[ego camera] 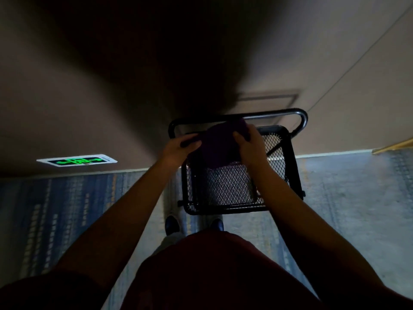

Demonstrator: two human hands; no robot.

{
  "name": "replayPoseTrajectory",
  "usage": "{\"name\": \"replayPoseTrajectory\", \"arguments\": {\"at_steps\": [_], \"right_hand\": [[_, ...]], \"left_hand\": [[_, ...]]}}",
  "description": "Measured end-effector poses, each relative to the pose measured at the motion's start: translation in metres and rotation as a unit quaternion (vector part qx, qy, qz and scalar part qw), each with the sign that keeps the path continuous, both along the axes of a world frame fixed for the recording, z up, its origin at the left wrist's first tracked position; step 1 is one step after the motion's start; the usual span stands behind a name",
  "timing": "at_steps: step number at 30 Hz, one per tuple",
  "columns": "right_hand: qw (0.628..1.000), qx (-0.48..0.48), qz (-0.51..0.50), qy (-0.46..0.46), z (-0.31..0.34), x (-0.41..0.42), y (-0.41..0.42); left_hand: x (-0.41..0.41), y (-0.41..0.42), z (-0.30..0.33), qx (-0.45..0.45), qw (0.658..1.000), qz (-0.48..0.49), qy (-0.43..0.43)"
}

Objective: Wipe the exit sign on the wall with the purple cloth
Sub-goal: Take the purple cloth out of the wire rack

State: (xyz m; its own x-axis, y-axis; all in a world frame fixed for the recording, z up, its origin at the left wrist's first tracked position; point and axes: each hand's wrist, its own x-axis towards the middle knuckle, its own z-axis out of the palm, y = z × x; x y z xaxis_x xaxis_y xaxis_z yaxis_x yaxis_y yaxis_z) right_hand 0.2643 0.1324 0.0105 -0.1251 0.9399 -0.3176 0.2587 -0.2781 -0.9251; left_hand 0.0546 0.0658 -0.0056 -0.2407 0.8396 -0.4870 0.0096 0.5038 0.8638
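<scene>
The purple cloth (220, 144) is held over the top of a black wire-mesh cart, gripped from both sides. My left hand (180, 149) pinches its left edge and my right hand (249, 143) grips its right side. The exit sign (77, 161), a white plate with glowing green symbols, sits low on the wall at the left, just above the floor and well away from both hands. The scene is dim.
The black mesh cart (292, 166) with a tube handle (268, 114) stands against the wall directly ahead. Blue-grey patterned carpet (55, 209) covers the floor. My shoes (172, 224) show just behind the cart. A wooden edge (395, 145) shows at the right.
</scene>
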Motion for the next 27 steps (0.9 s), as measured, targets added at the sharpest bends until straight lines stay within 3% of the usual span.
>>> {"name": "replayPoseTrajectory", "arguments": {"at_steps": [7,13,18,23,27], "right_hand": [[0.991,0.103,0.088,0.018,0.074,-0.055,-0.006],[0.960,0.133,0.244,0.036,0.115,-0.118,-0.042],[0.914,0.119,0.387,0.005,0.138,-0.182,-0.099],[0.904,0.165,0.395,-0.012,0.140,-0.246,-0.167],[0.924,0.204,0.323,0.019,0.119,-0.300,-0.227]], "left_hand": [[-0.060,-0.030,0.046,0.031,0.998,0.006,0.051],[-0.108,-0.088,0.094,0.141,0.978,0.004,0.151],[-0.135,-0.154,0.109,0.154,0.987,-0.006,0.037],[-0.188,-0.247,0.094,0.162,0.985,0.039,0.043],[-0.240,-0.318,0.081,0.152,0.983,0.069,0.076]]}}
